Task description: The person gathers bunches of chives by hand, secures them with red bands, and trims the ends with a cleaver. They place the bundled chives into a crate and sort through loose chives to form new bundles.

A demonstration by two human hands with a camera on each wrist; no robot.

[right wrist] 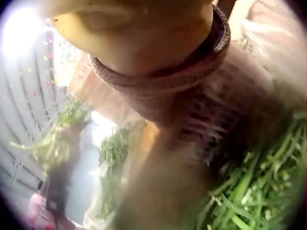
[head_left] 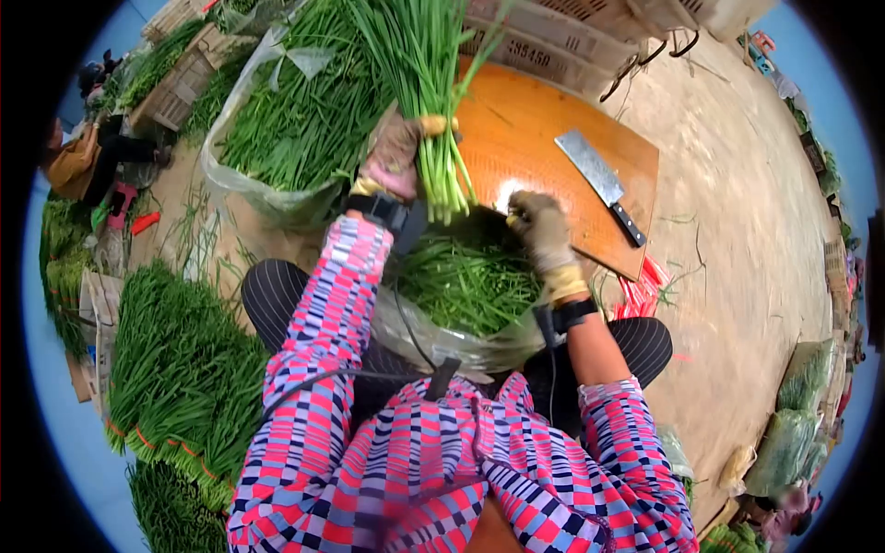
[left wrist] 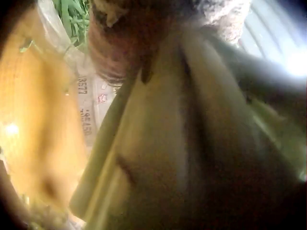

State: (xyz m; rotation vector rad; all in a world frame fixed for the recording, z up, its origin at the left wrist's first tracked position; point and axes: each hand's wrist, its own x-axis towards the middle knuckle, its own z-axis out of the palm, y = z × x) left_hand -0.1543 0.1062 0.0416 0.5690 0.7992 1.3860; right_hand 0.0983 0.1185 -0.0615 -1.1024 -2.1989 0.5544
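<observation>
My gloved left hand (head_left: 395, 155) grips a bunch of garlic chives (head_left: 406, 55), pale stem ends down and green leaves up. Close up in the left wrist view, the stems (left wrist: 153, 143) spread below the glove (left wrist: 115, 48). My gloved right hand (head_left: 542, 230) is by the near edge of the wooden board (head_left: 516, 120), fingers curled in, with nothing visible in them. Below both hands, between the knees, a clear plastic bag (head_left: 442, 346) holds loose green leaves (head_left: 470, 286). The right wrist view is blurred; the glove cuff (right wrist: 158, 84) hides the fingers.
A cleaver (head_left: 595, 170) lies on the board, its black handle towards me. Behind stand plastic crates (head_left: 544, 55). A large bag (head_left: 217, 166) of chives is at the far left, and banded chive bundles (head_left: 175, 369) are stacked nearer. Red-and-white plastic bags (head_left: 643, 290) lie right.
</observation>
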